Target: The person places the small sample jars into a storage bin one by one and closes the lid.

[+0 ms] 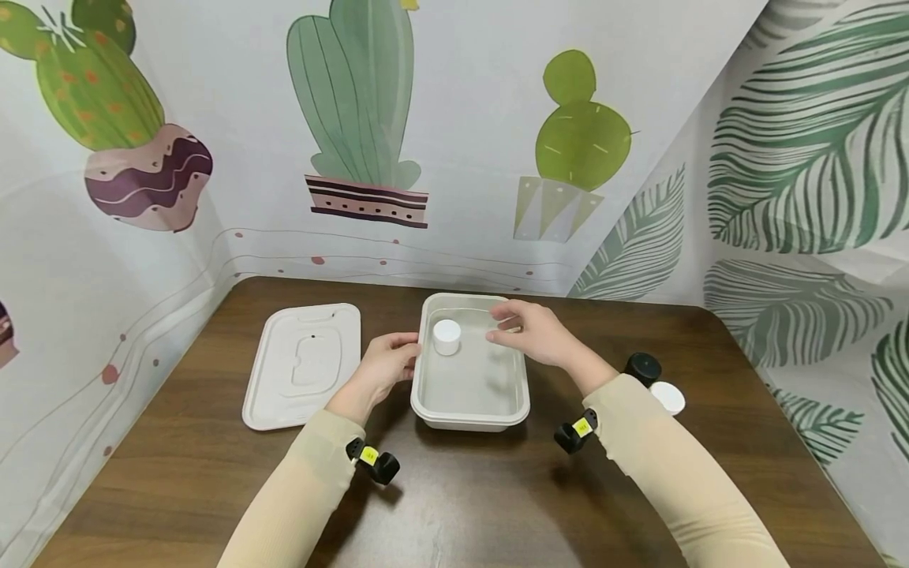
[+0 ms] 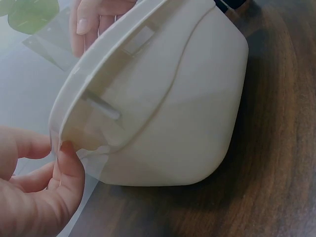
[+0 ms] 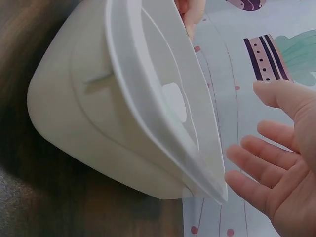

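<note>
An off-white plastic box (image 1: pixel 472 386), rectangular with rounded corners, stands uncovered on the table. Inside it, toward the far left, is a small white round jar or cap (image 1: pixel 447 337). My left hand (image 1: pixel 387 364) pinches the box's left rim; in the left wrist view the thumb and fingers (image 2: pixel 69 173) meet at the edge. Over the far right part of the box hovers my right hand (image 1: pixel 533 331), fingers loosely spread and holding nothing. The right wrist view has its fingers (image 3: pixel 261 163) apart from the rim, with the white piece (image 3: pixel 175 102) partly visible inside.
A flat off-white lid (image 1: pixel 305 367) lies left of the box. To the right, beside the right forearm, are a black round container (image 1: pixel 643 368) and a white round piece (image 1: pixel 667 397), partly behind the sleeve. A patterned cloth wall (image 1: pixel 469 237) borders the wooden table (image 1: pixel 461 497).
</note>
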